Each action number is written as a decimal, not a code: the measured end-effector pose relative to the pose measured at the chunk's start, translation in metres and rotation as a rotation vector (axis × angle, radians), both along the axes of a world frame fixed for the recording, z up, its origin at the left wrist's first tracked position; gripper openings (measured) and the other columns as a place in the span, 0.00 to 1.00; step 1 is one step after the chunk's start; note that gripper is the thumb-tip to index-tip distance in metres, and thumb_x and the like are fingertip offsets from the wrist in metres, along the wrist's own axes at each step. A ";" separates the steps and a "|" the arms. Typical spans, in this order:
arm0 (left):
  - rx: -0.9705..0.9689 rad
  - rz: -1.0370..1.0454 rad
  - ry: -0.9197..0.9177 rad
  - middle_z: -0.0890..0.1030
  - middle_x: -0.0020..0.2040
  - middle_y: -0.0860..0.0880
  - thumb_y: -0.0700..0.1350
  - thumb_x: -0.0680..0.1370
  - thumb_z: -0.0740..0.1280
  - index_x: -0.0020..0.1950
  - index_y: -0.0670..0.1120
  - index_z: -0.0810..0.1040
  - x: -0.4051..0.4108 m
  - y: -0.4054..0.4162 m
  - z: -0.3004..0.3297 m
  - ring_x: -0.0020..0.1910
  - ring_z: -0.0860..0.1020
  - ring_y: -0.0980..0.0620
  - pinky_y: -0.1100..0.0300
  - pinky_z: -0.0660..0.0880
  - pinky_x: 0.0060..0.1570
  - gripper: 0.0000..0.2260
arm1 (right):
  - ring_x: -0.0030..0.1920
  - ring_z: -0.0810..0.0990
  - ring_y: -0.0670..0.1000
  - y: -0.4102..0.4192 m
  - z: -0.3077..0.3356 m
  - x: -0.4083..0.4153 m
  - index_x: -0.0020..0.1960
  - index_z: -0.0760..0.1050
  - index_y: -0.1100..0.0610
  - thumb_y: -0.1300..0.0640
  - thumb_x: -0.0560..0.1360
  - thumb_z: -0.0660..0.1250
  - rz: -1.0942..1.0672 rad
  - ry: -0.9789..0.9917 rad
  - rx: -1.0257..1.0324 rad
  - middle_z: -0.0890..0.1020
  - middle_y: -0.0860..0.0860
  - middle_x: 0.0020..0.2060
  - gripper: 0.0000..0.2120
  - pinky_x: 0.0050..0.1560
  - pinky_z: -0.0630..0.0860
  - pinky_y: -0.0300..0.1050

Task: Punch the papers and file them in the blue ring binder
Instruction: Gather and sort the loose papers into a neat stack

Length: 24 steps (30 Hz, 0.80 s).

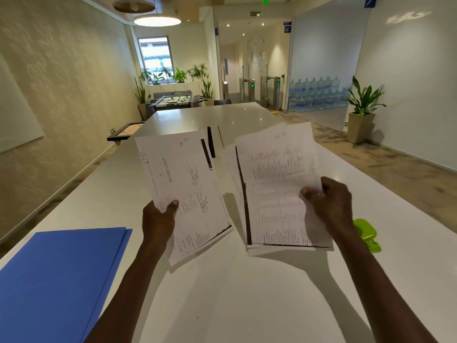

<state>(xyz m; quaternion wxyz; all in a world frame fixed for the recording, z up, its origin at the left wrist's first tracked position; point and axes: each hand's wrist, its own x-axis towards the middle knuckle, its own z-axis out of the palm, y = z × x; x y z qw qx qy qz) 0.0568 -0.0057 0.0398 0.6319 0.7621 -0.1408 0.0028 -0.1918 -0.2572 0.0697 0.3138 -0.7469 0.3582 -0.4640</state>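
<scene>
My left hand (158,219) holds a printed sheet (183,184) by its lower left edge, lifted above the white table (247,305). A stack of several printed papers (279,191) is gripped in my right hand (331,204) at its right edge, also raised off the table. More papers (214,139) lie flat on the table behind the two held lots, mostly hidden. The blue ring binder (59,280) lies closed at the table's near left. A green hole punch (366,235) sits on the table to the right, partly hidden by my right wrist.
The long white table runs away from me toward a foosball table (175,100) and potted plants (363,110). A wall is on the left and open floor on the right.
</scene>
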 end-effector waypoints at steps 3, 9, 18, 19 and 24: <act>0.009 -0.011 0.004 0.81 0.59 0.40 0.42 0.78 0.69 0.64 0.39 0.75 0.000 -0.003 0.000 0.50 0.79 0.43 0.54 0.77 0.46 0.16 | 0.34 0.82 0.42 0.006 0.024 -0.010 0.41 0.82 0.50 0.57 0.69 0.73 0.136 -0.170 0.150 0.85 0.46 0.35 0.03 0.31 0.75 0.36; 0.002 -0.079 0.092 0.83 0.52 0.45 0.45 0.77 0.71 0.64 0.42 0.76 -0.004 -0.010 0.000 0.42 0.80 0.50 0.60 0.76 0.40 0.17 | 0.41 0.86 0.54 0.011 0.034 -0.009 0.46 0.82 0.53 0.62 0.72 0.72 0.406 -0.361 0.526 0.87 0.51 0.42 0.05 0.38 0.82 0.48; -0.190 -0.640 0.322 0.84 0.55 0.39 0.39 0.75 0.71 0.58 0.40 0.82 -0.020 -0.019 0.009 0.54 0.83 0.41 0.49 0.80 0.53 0.12 | 0.47 0.86 0.56 0.020 -0.015 0.027 0.52 0.82 0.57 0.61 0.74 0.70 0.559 -0.310 0.663 0.86 0.54 0.48 0.07 0.44 0.82 0.49; -0.192 -0.657 0.331 0.83 0.55 0.37 0.36 0.77 0.68 0.58 0.39 0.82 -0.022 -0.019 0.009 0.54 0.83 0.40 0.50 0.81 0.52 0.10 | 0.48 0.85 0.56 0.021 -0.021 0.029 0.53 0.82 0.56 0.60 0.74 0.70 0.570 -0.279 0.656 0.86 0.53 0.49 0.08 0.48 0.82 0.52; -0.146 -0.667 0.379 0.83 0.55 0.36 0.43 0.81 0.65 0.57 0.41 0.83 -0.032 -0.021 0.011 0.51 0.84 0.39 0.47 0.82 0.48 0.10 | 0.49 0.85 0.50 0.030 -0.030 0.035 0.55 0.81 0.52 0.59 0.76 0.67 0.590 -0.229 0.672 0.86 0.47 0.50 0.09 0.44 0.81 0.43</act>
